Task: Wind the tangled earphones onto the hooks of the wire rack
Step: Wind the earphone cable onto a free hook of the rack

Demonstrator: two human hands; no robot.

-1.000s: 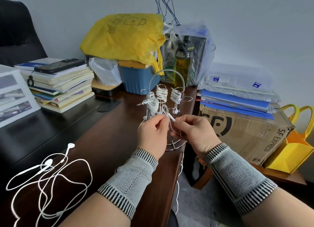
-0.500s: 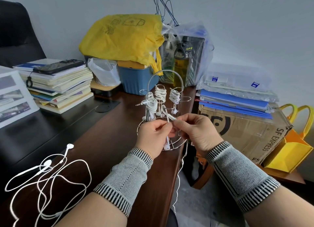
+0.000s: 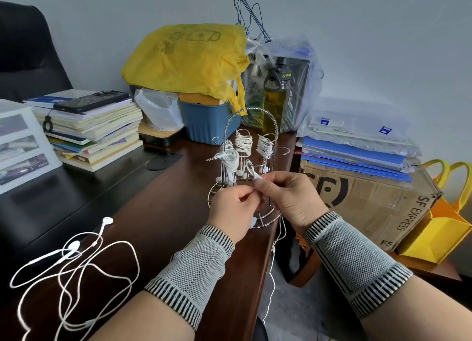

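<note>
A chrome wire rack with an arched handle stands near the desk's right edge. Three of its hooks carry wound white earphone bundles. In front of the rack, my left hand and my right hand both pinch a white earphone cable, which loops over a front hook. An earbud hangs below my left hand, and the rest of the cable dangles off the desk edge. A loose tangled pair of white earphones lies on the desk at the lower left.
Behind the rack stand a blue tub under a yellow bag and a plastic-wrapped bottle. A book stack with a phone sits at the left. A cardboard box with folders stands right of the desk edge.
My hands have slid slightly right and down with the cable. An earbud now hangs below my left hand, and the cable loops over the front hook.
</note>
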